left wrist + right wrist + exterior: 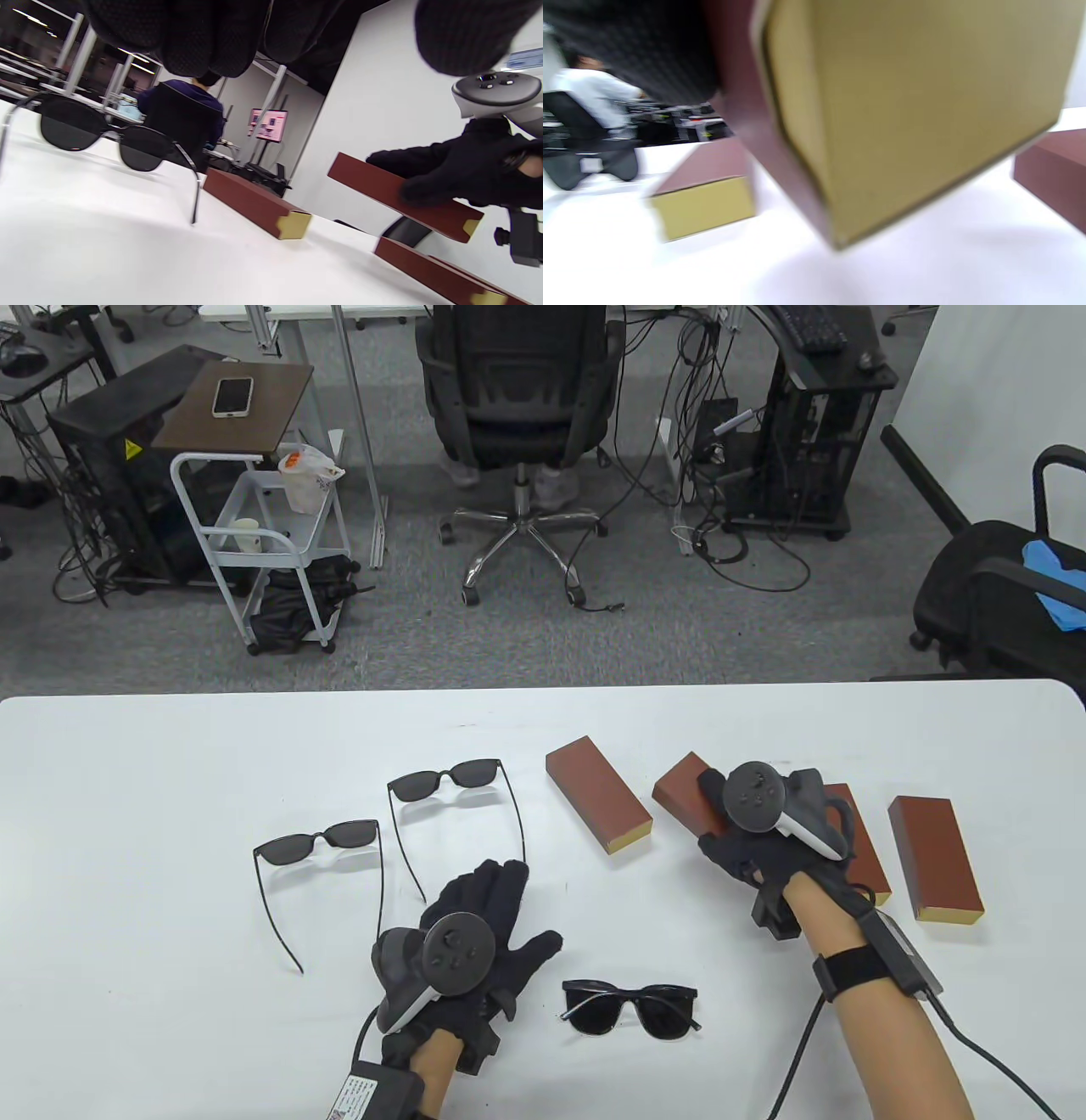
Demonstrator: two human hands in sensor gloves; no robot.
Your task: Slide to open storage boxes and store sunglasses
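Counter (127, 780), white, fills the lower frame under office chairs and cables; on it lie three sunglasses and three boxes. Right hand (764, 831), centre-right, grips a lifted brown box (683, 793): better brace it with the relaxed, empty left hand (475, 933) before sliding out its drawer.

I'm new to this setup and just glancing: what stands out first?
The right hand grips a red-brown storage box lifted off the white table, right of centre. Three pairs of sunglasses lie left and centre, the folded pair nearest, beside the open left hand.
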